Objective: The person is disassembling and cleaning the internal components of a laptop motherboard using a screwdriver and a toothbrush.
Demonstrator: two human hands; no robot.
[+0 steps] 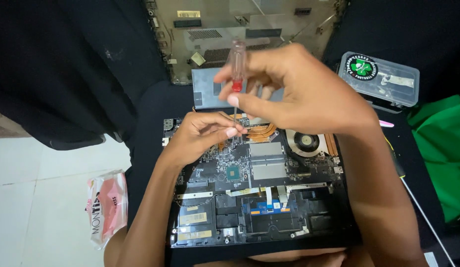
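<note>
Both hands pinch: right hand (pixel 299 94) the upright screwdriver (pixel 238 66), left hand (pixel 202 136) its tip below.

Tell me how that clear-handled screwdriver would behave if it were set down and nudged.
The screwdriver has a round, smooth clear handle, so it would probably roll. Its thin metal shaft looks stiff, not floppy. It seems light: the right hand holds it upright with just its fingers.

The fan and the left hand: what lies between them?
In the head view, copper heat pipes and a metal shield lie between the fan and the left hand.
</note>
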